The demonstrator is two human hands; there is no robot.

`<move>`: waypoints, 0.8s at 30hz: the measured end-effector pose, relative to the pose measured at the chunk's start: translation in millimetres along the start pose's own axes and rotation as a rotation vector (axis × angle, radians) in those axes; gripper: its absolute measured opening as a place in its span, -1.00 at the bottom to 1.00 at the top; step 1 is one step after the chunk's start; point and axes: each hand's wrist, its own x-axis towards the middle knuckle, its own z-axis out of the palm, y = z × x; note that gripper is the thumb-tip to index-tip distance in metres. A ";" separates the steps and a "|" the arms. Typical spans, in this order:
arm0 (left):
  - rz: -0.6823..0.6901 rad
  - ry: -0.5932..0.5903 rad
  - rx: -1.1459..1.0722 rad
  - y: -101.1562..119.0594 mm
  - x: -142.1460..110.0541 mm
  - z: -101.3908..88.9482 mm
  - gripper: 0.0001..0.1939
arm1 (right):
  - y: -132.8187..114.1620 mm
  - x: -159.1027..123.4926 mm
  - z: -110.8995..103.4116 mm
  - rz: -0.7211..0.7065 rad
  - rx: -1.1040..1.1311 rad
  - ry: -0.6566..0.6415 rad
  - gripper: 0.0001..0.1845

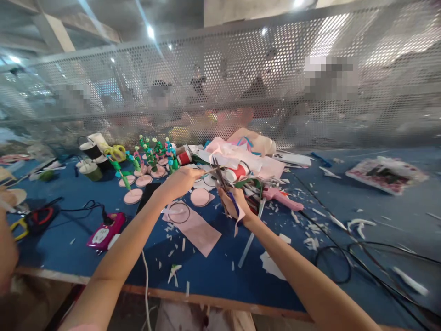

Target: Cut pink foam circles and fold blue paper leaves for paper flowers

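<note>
Centre frame, the right hand (234, 202) grips scissors (219, 174); the left hand (184, 180) pinches a thin strip (212, 170); holding it taut should help cutting.

Right hand (238, 203) gripping scissors (220, 175), left hand (184, 180) nearby.

both forearms (128, 242) angled inward | left grip (183, 181) pinched | right grip (235, 203) curled

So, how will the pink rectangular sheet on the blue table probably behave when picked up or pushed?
The pink rectangular sheet looks thin, so it is probably light and may bend. It lies flat, so rolling or tipping seems unlikely if pushed.
</note>
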 end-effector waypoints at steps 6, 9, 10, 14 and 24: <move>-0.010 -0.061 -0.035 -3.2 -1.2 -5.3 -0.70 | -10.7 -3.1 -6.3 0.079 0.168 -0.218 -0.42; -0.015 -0.077 -0.082 0.9 -1.0 -5.1 -0.70 | -10.9 -3.0 -9.1 0.087 0.182 -0.223 -0.40; -0.014 -0.090 -0.080 2.6 -0.7 -5.1 -0.69 | -10.0 -2.8 -9.4 0.077 0.158 -0.211 -0.38; -0.010 -0.133 -0.054 7.3 0.9 -7.5 -0.68 | -4.8 -2.1 -7.8 0.057 0.071 -0.164 -0.35; 0.047 -0.116 -0.016 -3.3 2.2 -10.7 -0.67 | 4.1 -3.2 -0.3 0.008 0.006 -0.062 -0.41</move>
